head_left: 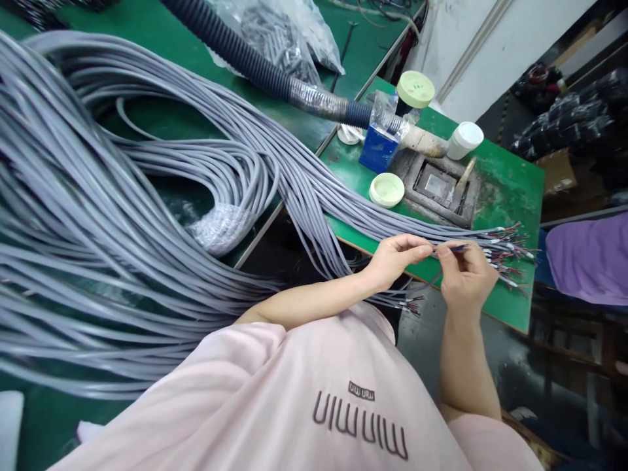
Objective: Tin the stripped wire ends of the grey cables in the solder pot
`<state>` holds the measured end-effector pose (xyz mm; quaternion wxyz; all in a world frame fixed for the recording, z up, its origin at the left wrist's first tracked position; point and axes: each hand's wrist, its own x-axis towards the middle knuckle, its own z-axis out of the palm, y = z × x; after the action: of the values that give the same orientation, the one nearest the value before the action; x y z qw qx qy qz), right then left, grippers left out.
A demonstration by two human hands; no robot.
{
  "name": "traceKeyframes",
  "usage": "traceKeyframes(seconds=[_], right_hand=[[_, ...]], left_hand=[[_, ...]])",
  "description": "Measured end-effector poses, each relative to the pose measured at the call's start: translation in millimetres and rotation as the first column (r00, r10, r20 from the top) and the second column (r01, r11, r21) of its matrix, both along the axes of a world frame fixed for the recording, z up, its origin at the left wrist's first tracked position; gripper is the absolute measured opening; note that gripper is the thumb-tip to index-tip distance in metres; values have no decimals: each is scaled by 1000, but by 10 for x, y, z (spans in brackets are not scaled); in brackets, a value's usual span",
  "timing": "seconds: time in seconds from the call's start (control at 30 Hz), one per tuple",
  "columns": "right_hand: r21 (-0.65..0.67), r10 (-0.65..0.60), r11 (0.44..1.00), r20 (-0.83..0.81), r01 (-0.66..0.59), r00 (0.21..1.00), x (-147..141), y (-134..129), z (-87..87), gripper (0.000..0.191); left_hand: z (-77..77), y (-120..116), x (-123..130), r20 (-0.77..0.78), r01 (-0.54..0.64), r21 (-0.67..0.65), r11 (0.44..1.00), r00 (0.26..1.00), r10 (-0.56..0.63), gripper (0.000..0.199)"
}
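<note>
Dark-blue slender wires (459, 248): I have them pinched between fingers of left hand (398, 260) and right hand (467, 275), over near edge of green smooth tabletop (526, 190). Grey round plastic-sheathed cables (383, 222) run just beside, stripped ends (511, 250) fanned above tabletop. 1 white round tub (465, 142) stands farther back.

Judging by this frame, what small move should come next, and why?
Probably a gentle straightening of the dark strands with the right hand, the left hand as anchor: both pinch close together, and nearby cable ends show splayed wires.
</note>
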<state>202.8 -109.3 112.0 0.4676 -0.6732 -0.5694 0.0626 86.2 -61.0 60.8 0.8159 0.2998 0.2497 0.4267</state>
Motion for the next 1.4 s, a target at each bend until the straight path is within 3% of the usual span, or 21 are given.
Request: traceKeyframes(seconds=[0.1, 0.17, 0.23, 0.3, 0.4, 0.53, 0.67, 0.83, 1.07, 1.23, 1.4], right_hand=[[-34, 52, 998, 29, -51, 998, 98, 231, 100, 14], [-68, 88, 994, 65, -84, 994, 151, 439, 166, 15], [-116, 141, 985, 120, -127, 983, 178, 670, 214, 16], [-173, 202, 970, 179, -171, 963, 175, 904, 235, 17], [-286, 269, 939, 271, -189, 924, 130, 1234, 216, 20], [-437, 341, 885, 372, -161, 863, 47, 1605, 126, 22], [-533, 398, 839, 461, -111, 793, -30, 1844, 12, 22], [-596, 441, 800, 501, -73, 744, -75, 1954, -99, 21], [-618, 452, 785, 516, -49, 728, -83, 1987, -187, 18], [-590, 427, 805, 492, -70, 759, -20, 1963, -39, 23], [-510, 287, 860, 465, -12, 838, 460, 1905, 175, 31]], left_hand=[[-29, 100, -114, -88, 25, 160, 987, 996, -11, 38], [-38, 204, -262, -204, -10, 390, 921, 974, 97, 33], [-59, 324, -442, -315, -50, 648, 760, 891, 328, 25], [-114, 439, -610, -378, -17, 811, 585, 748, 545, 19], [-255, 552, -764, -439, 111, 881, 459, 551, 710, 18], [-413, 584, -781, -444, 248, 896, 368, 489, 751, 19], [-438, 574, -755, -427, 256, 904, 342, 499, 754, 18], [-435, 571, -763, -406, 235, 914, 331, 516, 754, 17], [-444, 572, -756, -448, 240, 893, 381, 548, 706, 19], [-441, 572, -759, -463, 243, 885, 396, 547, 698, 20], [-456, 569, -756, -432, 224, 901, 371, 540, 723, 18]])
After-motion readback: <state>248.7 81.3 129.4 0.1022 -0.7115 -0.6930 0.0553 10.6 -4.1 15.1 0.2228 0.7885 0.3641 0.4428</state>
